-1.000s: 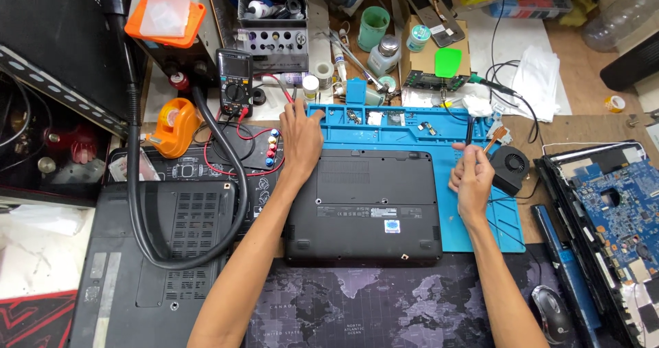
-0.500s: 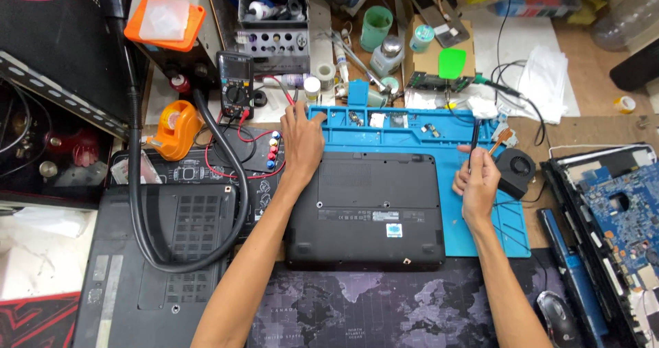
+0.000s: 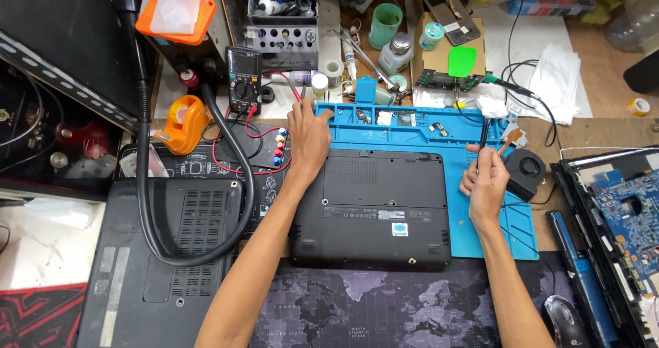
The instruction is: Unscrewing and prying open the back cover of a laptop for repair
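On the tabletop [image 3: 604, 135], the blue mat [image 3: 480, 231] serves as the landmark for all places. A black laptop [image 3: 374, 207] lies closed and bottom-up on the left half of this mat, with its long axis running left to right and its front edge toward the person. As far as I can judge, its bottom cover is not yet removed, so the opening work seems to be only at the start; I cannot tell whether any screws are already out. To the left of the mat lies a second, grey laptop [image 3: 165, 252], also bottom-up, with a thick black hose [image 3: 147, 204] curved over it. To the right of the mat sits an opened machine with a blue board [image 3: 628, 217]. At the right edge of the mat rests a small black fan [image 3: 525, 169]. The left hand [image 3: 309, 138] lies flat at the top left corner of the laptop, fingers spread and holding nothing. The right hand [image 3: 487, 183] is over the right part of the mat, fingers closed around a thin black tool [image 3: 482, 136], which points upward, away from the person.
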